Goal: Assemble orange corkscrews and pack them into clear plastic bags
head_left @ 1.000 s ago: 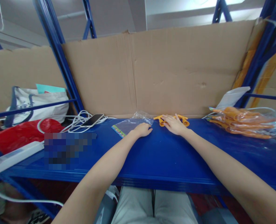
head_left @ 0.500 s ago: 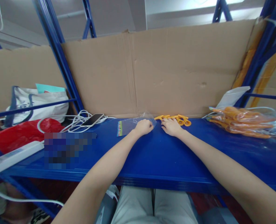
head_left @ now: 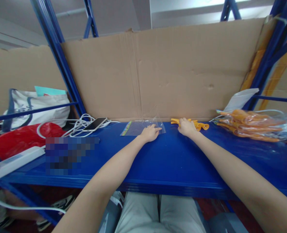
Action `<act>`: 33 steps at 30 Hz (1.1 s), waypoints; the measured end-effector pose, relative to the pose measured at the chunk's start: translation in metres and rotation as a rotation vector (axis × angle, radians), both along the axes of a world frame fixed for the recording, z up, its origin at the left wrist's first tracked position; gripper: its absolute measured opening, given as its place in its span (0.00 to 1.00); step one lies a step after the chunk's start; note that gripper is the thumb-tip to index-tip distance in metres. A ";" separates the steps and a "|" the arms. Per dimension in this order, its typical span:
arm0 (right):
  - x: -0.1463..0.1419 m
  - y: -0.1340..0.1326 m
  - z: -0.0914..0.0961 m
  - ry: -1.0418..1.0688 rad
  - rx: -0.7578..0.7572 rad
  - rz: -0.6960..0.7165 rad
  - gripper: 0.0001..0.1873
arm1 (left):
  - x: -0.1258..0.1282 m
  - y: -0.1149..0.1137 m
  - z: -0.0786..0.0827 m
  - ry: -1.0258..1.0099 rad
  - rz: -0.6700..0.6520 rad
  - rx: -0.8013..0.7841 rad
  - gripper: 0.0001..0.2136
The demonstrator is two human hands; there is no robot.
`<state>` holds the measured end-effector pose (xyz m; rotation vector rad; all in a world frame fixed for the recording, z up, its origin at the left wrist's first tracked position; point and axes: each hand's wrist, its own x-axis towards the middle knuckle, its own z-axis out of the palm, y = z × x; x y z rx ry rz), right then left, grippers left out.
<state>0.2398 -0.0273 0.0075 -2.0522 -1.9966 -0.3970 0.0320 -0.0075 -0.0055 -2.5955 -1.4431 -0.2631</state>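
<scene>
A clear plastic bag point(head_left: 136, 128) with a colourful printed strip at its left end lies flat near the cardboard. My left hand point(head_left: 150, 133) rests on the bag's right part, with the index finger stretched out over the film. To the right, my right hand point(head_left: 187, 127) is closed over a bunch of orange trumpet-shaped plastic pieces point(head_left: 203, 126). Their thin ends stick out left of the hand and the round flared ends show on its right. The palm hides the middle of the bunch.
Bagged orange pieces point(head_left: 250, 126) lie at the right. On the left are a phone point(head_left: 95, 124), coiled white cables point(head_left: 81, 124), a red bag point(head_left: 27, 137), a cloth tote point(head_left: 46, 108) and a white power strip point(head_left: 19, 161). A cardboard sheet point(head_left: 172, 74) walls the back of the blue shelf point(head_left: 162, 165).
My right hand has moved right with the orange pieces, away from the bag. The bag now lies straighter and flatter, and my left hand's index finger has stretched out.
</scene>
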 end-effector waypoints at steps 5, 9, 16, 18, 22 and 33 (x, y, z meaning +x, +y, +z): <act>-0.004 -0.002 0.007 0.058 -0.084 -0.091 0.23 | 0.004 -0.001 0.002 -0.011 0.056 -0.085 0.18; -0.004 0.000 0.007 0.125 -0.189 -0.146 0.26 | 0.001 -0.001 0.007 -0.016 0.177 -0.076 0.15; 0.003 0.010 0.004 0.282 -0.055 -0.080 0.17 | -0.004 0.003 0.006 -0.031 0.186 -0.088 0.16; 0.006 0.015 0.005 0.394 0.058 -0.055 0.15 | -0.003 0.004 0.005 -0.025 0.176 -0.082 0.17; 0.008 0.028 0.001 0.658 0.311 0.139 0.14 | -0.002 0.004 0.004 -0.018 0.160 -0.067 0.18; -0.006 0.041 -0.015 1.028 0.123 0.602 0.11 | -0.004 0.006 0.008 -0.100 0.198 -0.024 0.14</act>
